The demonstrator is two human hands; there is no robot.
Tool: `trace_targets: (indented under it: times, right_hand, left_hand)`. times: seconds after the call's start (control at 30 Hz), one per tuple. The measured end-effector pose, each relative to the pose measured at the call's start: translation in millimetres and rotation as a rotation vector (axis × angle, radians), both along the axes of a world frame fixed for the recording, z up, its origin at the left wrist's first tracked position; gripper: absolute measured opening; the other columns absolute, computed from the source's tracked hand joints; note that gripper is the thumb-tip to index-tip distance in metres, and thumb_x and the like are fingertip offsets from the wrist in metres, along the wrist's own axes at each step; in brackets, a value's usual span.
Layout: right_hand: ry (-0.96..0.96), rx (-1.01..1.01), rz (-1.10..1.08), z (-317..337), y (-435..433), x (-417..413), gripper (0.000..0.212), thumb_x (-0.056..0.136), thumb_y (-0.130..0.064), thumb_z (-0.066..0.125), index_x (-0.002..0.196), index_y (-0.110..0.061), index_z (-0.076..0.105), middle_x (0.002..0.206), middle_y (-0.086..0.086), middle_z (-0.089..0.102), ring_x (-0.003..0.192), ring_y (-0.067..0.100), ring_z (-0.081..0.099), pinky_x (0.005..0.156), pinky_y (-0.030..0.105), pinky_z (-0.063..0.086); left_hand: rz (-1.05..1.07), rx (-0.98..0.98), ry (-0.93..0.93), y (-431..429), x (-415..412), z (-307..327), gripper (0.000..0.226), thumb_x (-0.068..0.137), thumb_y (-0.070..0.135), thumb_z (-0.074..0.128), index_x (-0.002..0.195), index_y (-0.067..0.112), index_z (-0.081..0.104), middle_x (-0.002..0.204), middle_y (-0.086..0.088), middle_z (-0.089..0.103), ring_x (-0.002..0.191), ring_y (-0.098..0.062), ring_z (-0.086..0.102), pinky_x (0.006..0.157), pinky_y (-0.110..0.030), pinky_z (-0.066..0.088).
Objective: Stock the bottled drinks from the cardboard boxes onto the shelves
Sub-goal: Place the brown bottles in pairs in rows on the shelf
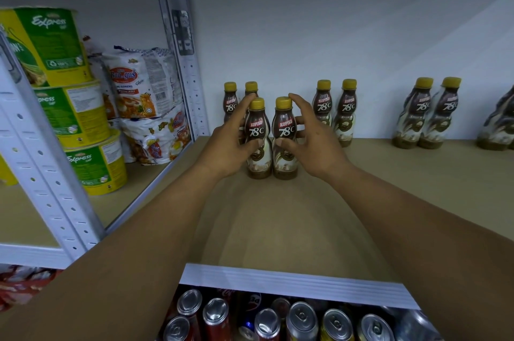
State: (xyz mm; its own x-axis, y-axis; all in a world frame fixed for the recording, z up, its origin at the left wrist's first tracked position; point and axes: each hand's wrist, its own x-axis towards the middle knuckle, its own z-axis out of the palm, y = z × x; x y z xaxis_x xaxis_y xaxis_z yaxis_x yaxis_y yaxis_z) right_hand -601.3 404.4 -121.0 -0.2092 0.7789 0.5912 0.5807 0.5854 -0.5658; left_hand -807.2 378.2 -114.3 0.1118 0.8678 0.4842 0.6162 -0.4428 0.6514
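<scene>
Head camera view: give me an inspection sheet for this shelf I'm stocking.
Surface: tan wooden shelf board, bottles upright.
Job's things: brown plastic coffee bottles with yellow caps: left front bottle, right front bottle side by side; back-row pairs behind.
Clutter: green-yellow noodle cups, noodle packets left; drink cans below.
Hands: left hand grips left front bottle; right hand curls round right front bottle.
Cables: nothing seen.
Surroundings: white wall, perforated metal upright.

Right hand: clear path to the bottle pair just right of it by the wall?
Probably yes. Bare shelf lies between the right hand and that pair; nothing stands in front. It grips a right front bottle now, though.
</scene>
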Motion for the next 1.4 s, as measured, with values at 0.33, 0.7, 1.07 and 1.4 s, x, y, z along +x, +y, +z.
trace_targets:
  times: [0.33,0.7,1.07,1.4]
  right_hand:
    - [0.013,-0.003,0.002,-1.4,6.5,-2.5,0.093,0.088,-0.032,0.079,0.155,-0.047,0.016,0.132,0.005,0.062,0.110,0.020,0.064,0.091,0.049,0.057]
    - [0.063,-0.020,0.044,-3.0,9.6,-0.5,0.092,0.087,-0.031,0.080,0.154,-0.050,0.019,0.135,0.001,0.061,0.115,0.017,0.062,0.094,0.047,0.056]
    - [0.076,-0.118,0.099,-2.3,0.2,7.3,0.114,0.080,-0.034,0.086,0.157,-0.053,0.006,0.158,0.000,0.041,0.139,0.018,0.047,0.110,0.040,0.045]
    - [-0.101,-0.399,-0.049,-31.8,-93.4,62.8,0.093,0.084,-0.056,0.075,0.158,-0.046,0.020,0.131,-0.001,0.061,0.120,0.017,0.060,0.106,0.036,0.046]
  left_hand:
    - [0.020,0.003,0.021,3.9,0.8,0.6,0.092,0.096,0.016,0.070,0.159,0.051,0.012,0.150,0.003,0.052,0.128,-0.014,0.056,0.105,-0.036,0.049]
    - [0.024,0.007,0.027,5.0,0.4,-1.4,0.094,0.097,0.017,0.070,0.158,0.053,0.009,0.154,0.004,0.049,0.134,-0.015,0.053,0.109,-0.044,0.049]
    - [-0.025,-0.034,-0.056,0.6,-5.6,-4.6,0.106,0.094,0.021,0.075,0.154,0.060,-0.003,0.159,0.010,0.042,0.142,-0.007,0.044,0.116,-0.043,0.043]
    - [0.071,-0.243,-0.167,-92.7,18.4,-38.9,0.086,0.088,0.031,0.080,0.157,0.037,0.029,0.118,0.010,0.064,0.108,0.006,0.060,0.107,-0.031,0.047]
